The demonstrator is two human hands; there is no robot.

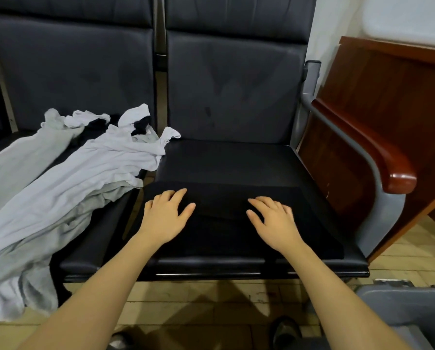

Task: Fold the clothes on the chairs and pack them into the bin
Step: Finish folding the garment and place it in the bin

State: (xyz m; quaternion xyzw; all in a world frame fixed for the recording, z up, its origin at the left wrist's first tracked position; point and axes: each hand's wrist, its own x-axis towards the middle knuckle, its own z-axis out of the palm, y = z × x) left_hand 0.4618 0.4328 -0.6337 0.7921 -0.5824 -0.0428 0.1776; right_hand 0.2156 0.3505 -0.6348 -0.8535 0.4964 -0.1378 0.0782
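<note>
Two bare forearms without sleeves, left hand (164, 218) and right hand (274, 223) ungloved, no rings or watch, dark shoes (285, 332) near the bottom edge

The far half of the right chair seat (226, 160) lies bare, open to reach from the near side. Its near half is covered by a flat black garment (221, 218) with both hands pressed on it. To the left, a heap of white clothes (67, 178) crowds the neighbouring seat and spills over its near edge toward the floor. On the right, a wooden armrest (378, 152) and a brown panel (393, 102) block sideways passage. The grey bin (413, 306) sits at near right on the floor, its rim open from above
</note>
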